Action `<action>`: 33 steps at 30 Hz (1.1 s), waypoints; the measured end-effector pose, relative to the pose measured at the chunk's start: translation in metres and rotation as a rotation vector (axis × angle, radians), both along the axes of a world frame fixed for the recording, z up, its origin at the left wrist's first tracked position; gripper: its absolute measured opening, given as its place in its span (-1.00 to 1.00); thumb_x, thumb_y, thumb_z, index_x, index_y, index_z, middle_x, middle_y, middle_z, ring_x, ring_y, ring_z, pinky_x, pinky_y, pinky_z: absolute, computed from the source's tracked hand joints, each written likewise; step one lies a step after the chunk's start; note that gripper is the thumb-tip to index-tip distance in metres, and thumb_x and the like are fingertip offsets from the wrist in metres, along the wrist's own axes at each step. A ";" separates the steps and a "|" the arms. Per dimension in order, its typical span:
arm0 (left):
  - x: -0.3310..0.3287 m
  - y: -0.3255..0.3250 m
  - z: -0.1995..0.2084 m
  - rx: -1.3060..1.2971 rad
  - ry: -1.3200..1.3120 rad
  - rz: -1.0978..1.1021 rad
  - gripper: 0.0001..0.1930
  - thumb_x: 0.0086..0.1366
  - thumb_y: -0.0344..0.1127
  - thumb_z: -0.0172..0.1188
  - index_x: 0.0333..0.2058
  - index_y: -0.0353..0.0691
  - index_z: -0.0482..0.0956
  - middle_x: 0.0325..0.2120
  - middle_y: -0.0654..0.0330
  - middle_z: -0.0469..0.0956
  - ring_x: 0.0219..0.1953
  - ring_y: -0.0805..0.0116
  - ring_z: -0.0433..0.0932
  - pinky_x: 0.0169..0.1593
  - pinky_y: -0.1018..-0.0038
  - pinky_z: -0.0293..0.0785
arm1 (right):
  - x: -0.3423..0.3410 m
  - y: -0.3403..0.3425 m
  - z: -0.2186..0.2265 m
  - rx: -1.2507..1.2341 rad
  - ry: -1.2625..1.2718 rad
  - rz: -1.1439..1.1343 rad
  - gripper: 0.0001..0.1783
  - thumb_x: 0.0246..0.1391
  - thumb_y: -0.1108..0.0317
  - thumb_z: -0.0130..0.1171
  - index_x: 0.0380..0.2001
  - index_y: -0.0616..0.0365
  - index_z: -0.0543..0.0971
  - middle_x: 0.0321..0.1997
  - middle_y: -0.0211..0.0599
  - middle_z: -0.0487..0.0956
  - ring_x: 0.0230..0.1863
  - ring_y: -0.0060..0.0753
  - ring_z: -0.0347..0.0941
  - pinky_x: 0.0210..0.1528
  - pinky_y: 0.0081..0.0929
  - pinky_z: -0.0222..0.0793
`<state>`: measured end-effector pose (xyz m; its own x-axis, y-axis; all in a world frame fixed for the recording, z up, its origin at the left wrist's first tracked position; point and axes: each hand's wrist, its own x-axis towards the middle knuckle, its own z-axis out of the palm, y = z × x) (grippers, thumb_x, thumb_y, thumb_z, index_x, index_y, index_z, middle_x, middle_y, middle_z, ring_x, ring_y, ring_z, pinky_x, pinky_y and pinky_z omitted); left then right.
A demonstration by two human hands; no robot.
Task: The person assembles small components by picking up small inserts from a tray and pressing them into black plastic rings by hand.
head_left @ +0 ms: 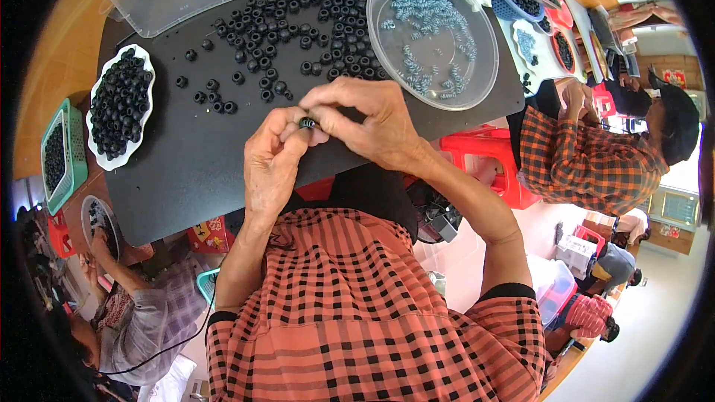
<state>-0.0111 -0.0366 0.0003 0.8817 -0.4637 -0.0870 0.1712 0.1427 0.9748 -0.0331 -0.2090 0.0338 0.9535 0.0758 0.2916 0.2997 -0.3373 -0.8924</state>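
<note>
Above the near edge of the dark table, my left hand [272, 160] pinches a small round black part [304, 123] between thumb and fingers. A bit of silvery coil shows at the part's opening. My right hand [376, 123] comes in from the right, its thumb and forefinger closed right beside the part; what they grip is hidden. Past my hands lie many loose black parts [261, 52], round with a hole. To the right, a clear round tub [488, 78] holds many small silvery-blue springs [428, 11].
A white scalloped dish [153, 97] heaped with black parts stands at the left, a clear plastic bin [149, 18] at the far left. Beyond the table's left edge sits a green basket [73, 160]. Co-workers sit on both sides; a red stool [477, 145] is at the right.
</note>
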 end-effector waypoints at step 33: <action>0.001 0.022 0.001 -0.315 0.272 0.044 -0.83 0.34 -0.50 -0.05 -0.20 -0.35 0.52 -0.38 0.28 0.58 -0.31 0.61 0.52 -0.11 0.63 0.43 | 0.011 0.024 0.001 0.127 0.154 0.034 -0.84 -0.14 0.64 0.18 -0.41 0.24 0.59 -0.42 -0.35 0.55 -0.47 -0.65 0.50 -0.45 -0.64 0.41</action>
<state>-0.0099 -0.0143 0.0013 0.8657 -0.4673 -0.1796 0.4038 0.4396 0.8023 -0.0223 -0.1846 0.0349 0.9851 0.0810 0.1517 0.1657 -0.2109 -0.9634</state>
